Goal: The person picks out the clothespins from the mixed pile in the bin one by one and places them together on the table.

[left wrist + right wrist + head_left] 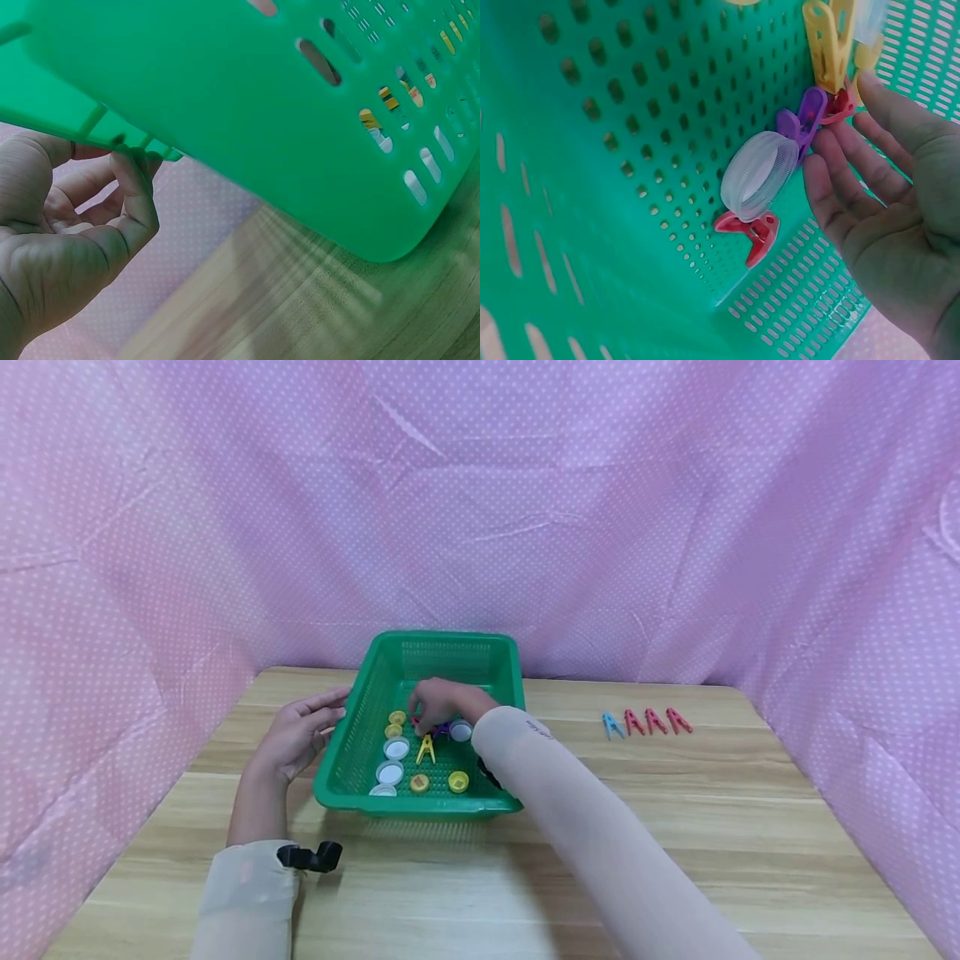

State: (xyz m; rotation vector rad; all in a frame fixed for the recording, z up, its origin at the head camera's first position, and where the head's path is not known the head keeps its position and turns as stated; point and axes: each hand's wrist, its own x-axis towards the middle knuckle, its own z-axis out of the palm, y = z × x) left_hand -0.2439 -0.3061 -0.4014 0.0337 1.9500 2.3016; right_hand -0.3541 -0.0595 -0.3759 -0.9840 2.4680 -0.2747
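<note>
My left hand [291, 737] grips the left rim of a green plastic basket [420, 806]; in the left wrist view the fingers [135, 199] are bent at its lip. Inside the basket, my right hand [442, 700] pinches a red clothespin [841, 106] low near the floor. Right beside those fingers lie a purple clothespin [804, 124] and a yellow clothespin [426, 749]. A clear-rimmed white cap [759, 176] leans by the purple one, with another red clothespin [754, 234] below it. The right forearm covers part of the basket's right side.
Along the basket's left side lie white caps [390, 772] and yellow caps [397, 717], with a yellow cap [458, 782] near the front. On the wooden table [720, 843], a blue clothespin [612, 725] and red clothespins [656, 721] form a row at right. A pink dotted curtain [480, 510] hangs behind.
</note>
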